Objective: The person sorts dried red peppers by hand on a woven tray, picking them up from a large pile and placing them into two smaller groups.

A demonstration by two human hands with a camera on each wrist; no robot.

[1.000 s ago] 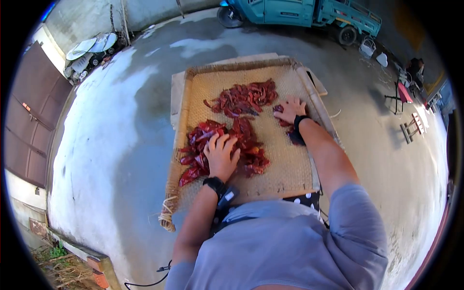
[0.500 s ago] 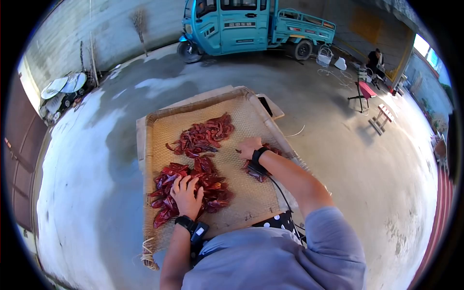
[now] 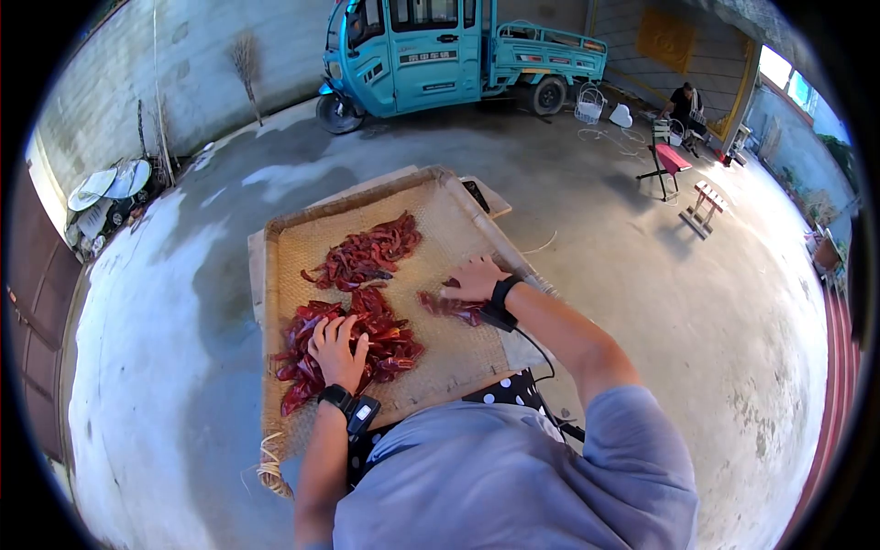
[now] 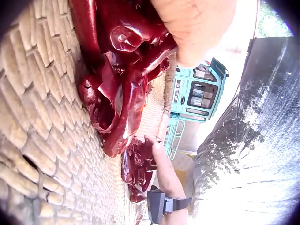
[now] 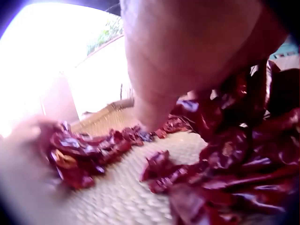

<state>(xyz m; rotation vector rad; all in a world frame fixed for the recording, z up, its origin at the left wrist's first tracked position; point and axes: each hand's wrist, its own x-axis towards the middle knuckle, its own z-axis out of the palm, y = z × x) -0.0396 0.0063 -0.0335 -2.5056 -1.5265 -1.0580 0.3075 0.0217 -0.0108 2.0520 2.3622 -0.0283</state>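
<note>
On the tray (image 3: 449, 225), left hand (image 3: 337, 356) rested with fingers spread, touching glossy red peppers (image 3: 390, 346), right hand (image 3: 478, 280) splayed over a smaller pile (image 3: 458, 312).

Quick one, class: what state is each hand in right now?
Left hand: open, fingers spread on the large heap of glossy red peppers.
Right hand: open, fingers extended over the small heap of wrinkled red peppers.

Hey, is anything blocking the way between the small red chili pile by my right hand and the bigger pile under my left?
Nothing visible: only bare woven tray lies between the small red chili pile at your right hand and the bigger pile under your left hand.
</note>
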